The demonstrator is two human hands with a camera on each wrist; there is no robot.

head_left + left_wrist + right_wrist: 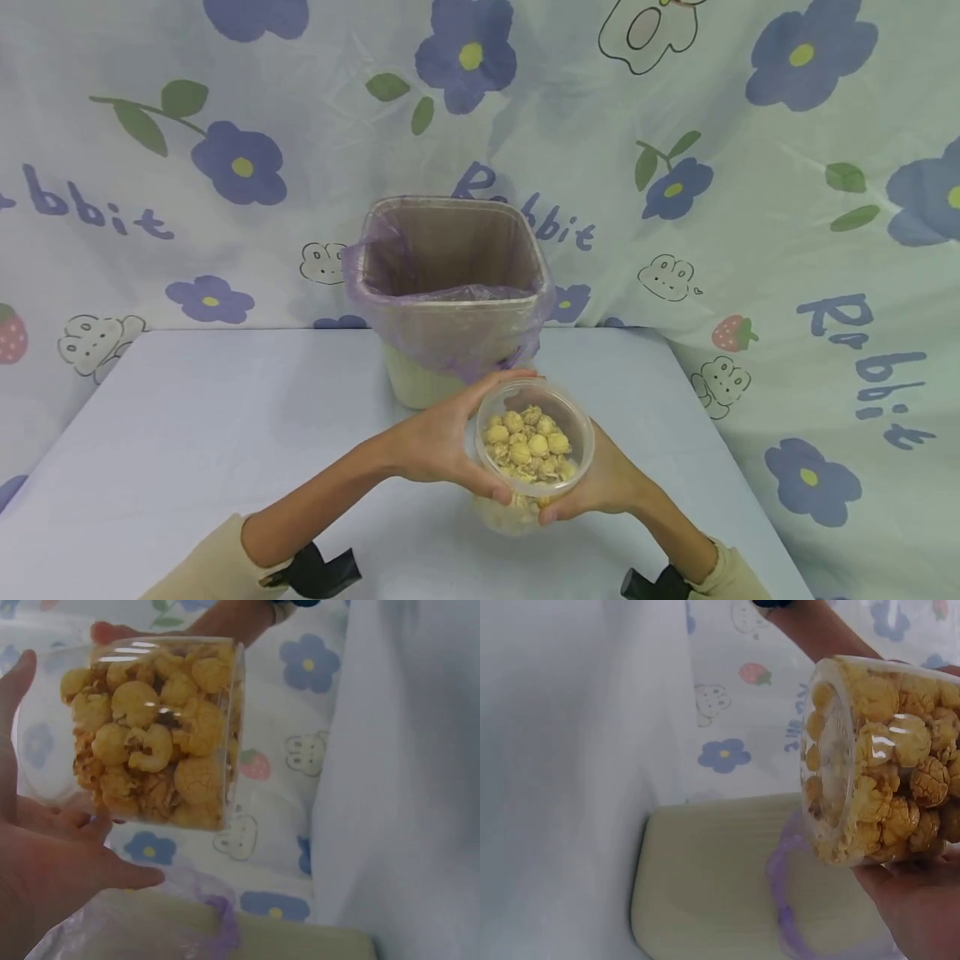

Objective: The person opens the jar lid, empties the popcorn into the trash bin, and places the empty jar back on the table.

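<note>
A clear round plastic jar (510, 517) of caramel popcorn (528, 446) is held up between both hands, its open top facing the head camera. My left hand (450, 437) grips the jar's left side near the rim, thumb in front. On the other side my right hand (600, 479) holds it, thumb also at the front. In the left wrist view the popcorn (150, 742) fills the lower part of the jar, with bare wall above it. The right wrist view shows the jar's base (831, 761) off the table.
Behind the jar stands a cream bin (416, 375) lined with a translucent purple bag (450, 333), its mouth open upward. The white table (247, 433) meets a flower-and-rabbit patterned cloth (300, 100) at the back. Black straps (318, 571) with wrist cameras sit at the sleeves.
</note>
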